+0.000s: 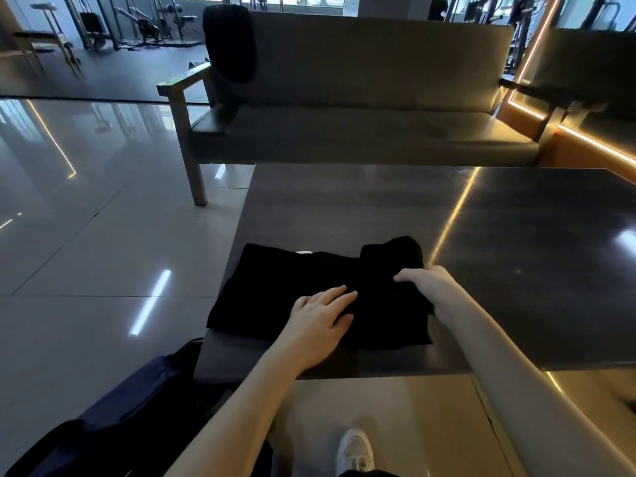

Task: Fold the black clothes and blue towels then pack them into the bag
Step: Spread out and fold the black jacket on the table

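A black garment [275, 287] lies partly folded at the near left corner of the dark table [516, 270]. My left hand [323, 315] rests flat on its middle, fingers straight. My right hand [430, 282] grips the garment's right edge, where a fold of cloth is turned up and bunched. A dark blue bag [130, 411] stands on the floor at the table's near left corner, its top partly hidden by my left forearm. Another black cloth [230, 43] hangs over the left end of the sofa back. No blue towel is in view.
A long grey sofa [361, 125] with wooden arms stands behind the table. Glossy tiled floor [86, 270] stretches to the left. Gym machines [144, 25] stand far back. My white shoe [354, 452] shows below the table edge.
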`<state>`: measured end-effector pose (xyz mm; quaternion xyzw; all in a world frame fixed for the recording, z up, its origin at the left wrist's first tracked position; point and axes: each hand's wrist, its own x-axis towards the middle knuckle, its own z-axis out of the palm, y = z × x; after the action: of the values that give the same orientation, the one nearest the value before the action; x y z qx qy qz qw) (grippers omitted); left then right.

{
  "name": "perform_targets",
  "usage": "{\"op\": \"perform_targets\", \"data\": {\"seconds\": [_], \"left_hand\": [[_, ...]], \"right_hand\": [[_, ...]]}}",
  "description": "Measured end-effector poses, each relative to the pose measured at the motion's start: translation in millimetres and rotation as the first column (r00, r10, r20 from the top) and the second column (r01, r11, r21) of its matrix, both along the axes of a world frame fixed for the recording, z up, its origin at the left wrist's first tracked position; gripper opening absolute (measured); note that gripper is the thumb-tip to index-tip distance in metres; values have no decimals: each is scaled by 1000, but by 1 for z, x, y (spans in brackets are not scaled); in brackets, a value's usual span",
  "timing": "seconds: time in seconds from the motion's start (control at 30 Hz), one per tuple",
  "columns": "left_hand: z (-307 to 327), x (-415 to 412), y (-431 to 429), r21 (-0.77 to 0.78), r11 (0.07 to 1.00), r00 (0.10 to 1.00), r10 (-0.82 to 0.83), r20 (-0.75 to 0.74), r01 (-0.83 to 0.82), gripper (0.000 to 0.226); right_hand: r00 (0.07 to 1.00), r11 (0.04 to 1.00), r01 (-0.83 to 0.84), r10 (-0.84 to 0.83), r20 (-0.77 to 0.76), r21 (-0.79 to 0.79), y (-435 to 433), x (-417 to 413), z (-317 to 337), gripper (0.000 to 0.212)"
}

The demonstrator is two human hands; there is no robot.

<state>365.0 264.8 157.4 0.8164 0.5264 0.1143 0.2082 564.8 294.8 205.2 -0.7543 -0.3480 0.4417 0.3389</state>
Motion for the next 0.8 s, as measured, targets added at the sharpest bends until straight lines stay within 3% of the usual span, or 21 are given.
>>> {"op": "perform_targets", "data": {"seconds": [0.07,0.23,0.33,0.47,0.6,0.67,0.7,0.8], "left_hand": [[4,-1,-3,-51,999,998,23,59,-20,50],[-2,-23,-5,31,977,977,208,45,-209,50],[-6,-39,-4,-47,956,908,288,305,-288,42],[-4,-54,-3,-191,906,685,412,600,-378,28],[2,-61,-3,-483,832,380,555,740,-274,30],[7,-66,-1,-642,752,177,659,731,-149,40],[8,-70,2,-688,718,125,696,707,-111,47],[10,-81,9,-720,688,190,722,666,-92,56]], "right_hand": [[999,999,-21,19,40,46,4,-2,18,44],[953,986,-161,144,266,44,7,-17,66,22],[872,969,-246,216,439,12,14,-49,75,25],[763,928,-369,333,554,-50,22,-97,68,18],[743,904,-419,393,542,-82,23,-141,55,21],[769,888,-450,439,465,-94,23,-156,46,21],[800,886,-451,455,391,-109,23,-162,41,22],[876,893,-440,449,177,-92,21,-164,26,31]]}}
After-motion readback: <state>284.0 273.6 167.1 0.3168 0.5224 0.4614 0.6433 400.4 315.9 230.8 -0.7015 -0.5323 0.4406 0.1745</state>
